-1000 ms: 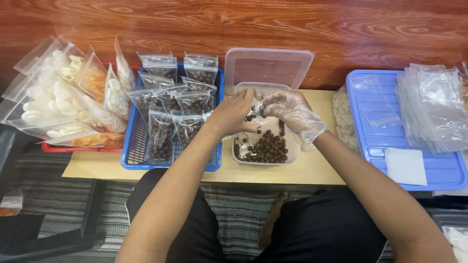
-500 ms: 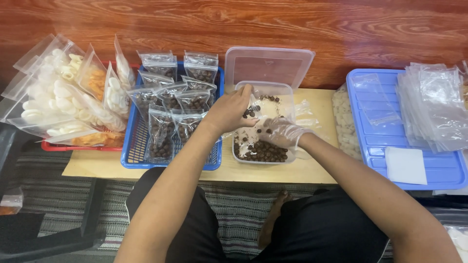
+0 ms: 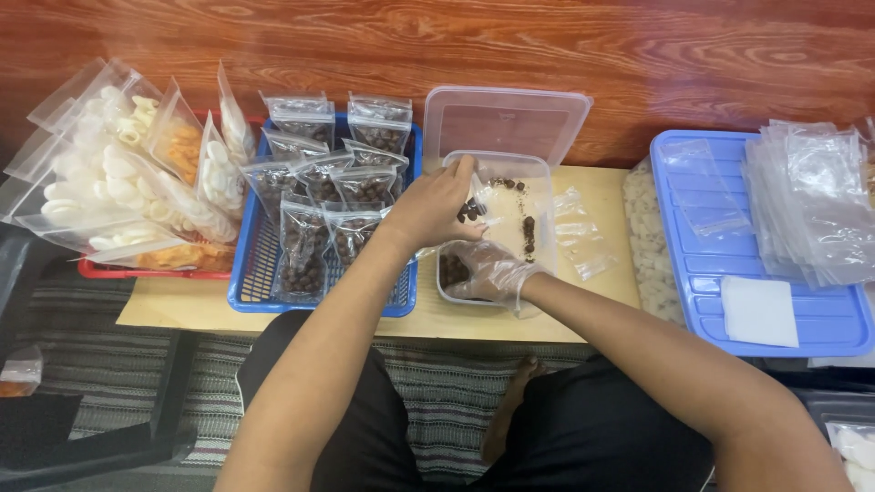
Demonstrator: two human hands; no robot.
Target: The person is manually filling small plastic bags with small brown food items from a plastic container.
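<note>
Left hand (image 3: 428, 211): grip pinched shut on small clear bag (image 3: 474, 208), held over clear tub (image 3: 538, 173) at its left rim. Right hand (image 3: 488, 273), gloved, down inside tub near front wall among brown balls (image 3: 527, 232); grip closure unclear. Blue basket (image 3: 244, 282) just beside tub's left edge. Bare surface (image 3: 606, 191) to tub's right, loose bags only.
</note>
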